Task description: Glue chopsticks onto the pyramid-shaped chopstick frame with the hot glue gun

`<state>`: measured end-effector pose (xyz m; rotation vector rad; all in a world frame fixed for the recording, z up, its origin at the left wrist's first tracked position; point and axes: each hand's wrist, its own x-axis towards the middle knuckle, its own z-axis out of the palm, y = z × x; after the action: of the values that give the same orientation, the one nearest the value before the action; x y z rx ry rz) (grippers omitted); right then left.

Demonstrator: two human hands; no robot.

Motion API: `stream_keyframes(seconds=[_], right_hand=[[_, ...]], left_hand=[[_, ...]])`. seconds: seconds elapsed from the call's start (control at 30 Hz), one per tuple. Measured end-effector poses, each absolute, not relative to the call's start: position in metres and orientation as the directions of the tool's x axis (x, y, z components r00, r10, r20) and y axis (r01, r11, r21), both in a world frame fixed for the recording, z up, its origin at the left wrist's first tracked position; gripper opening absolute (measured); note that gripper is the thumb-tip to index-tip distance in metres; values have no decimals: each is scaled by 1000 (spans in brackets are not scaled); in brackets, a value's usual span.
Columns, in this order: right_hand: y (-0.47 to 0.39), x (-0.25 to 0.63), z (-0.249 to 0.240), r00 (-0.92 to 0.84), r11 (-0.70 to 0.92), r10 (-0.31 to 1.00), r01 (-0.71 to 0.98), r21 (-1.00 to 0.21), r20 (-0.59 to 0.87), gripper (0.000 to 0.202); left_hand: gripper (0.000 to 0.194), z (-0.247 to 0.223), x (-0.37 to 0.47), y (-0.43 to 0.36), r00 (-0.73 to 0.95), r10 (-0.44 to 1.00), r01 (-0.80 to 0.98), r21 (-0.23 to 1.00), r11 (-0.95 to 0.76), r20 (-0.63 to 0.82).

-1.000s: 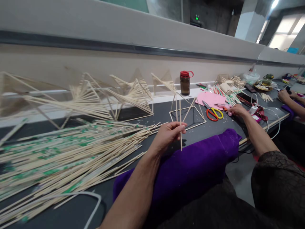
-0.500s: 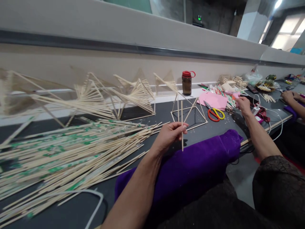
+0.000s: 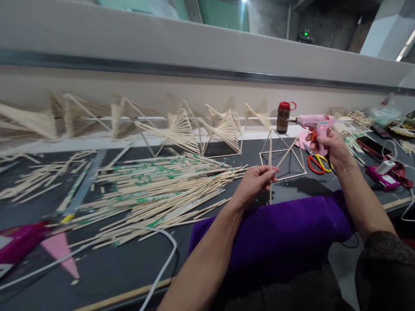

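Stick (image 3: 270,153) stands upright (jutting above and below) in left grip (image 3: 255,182).

Craft workshop: a long dark worktable (image 3: 123,270) runs along a pale wall (image 3: 181,47), covered with loose wooden sticks (image 3: 175,190) and offcuts, plus 1 pair of scissors (image 3: 320,163) with red and yellow handles and a pink glue gun (image 3: 313,122) in use above the table. Several fan-shaped stick models (image 3: 223,129) stand in a row at the back. Past the wall: grey, bare-looking surfaces, a white pillar (image 3: 378,34) and 1 lit green sign (image 3: 306,33), more workplace than home.
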<state>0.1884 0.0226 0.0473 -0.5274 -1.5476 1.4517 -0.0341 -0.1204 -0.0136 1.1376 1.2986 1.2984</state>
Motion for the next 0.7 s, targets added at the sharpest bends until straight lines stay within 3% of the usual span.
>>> stream_keyframes(seconds=[0.37,0.7], right_hand=[[3,175,32,-489,228,814,-228,-947,313,54],[-5,175,31,-533,144,806,-246,-958,258,51]], left_hand=[[32,-12,-28,-124,-20,1000,57,998,7,-6],[36,-12,-29,-127,1,1000,83,996,-11,11]])
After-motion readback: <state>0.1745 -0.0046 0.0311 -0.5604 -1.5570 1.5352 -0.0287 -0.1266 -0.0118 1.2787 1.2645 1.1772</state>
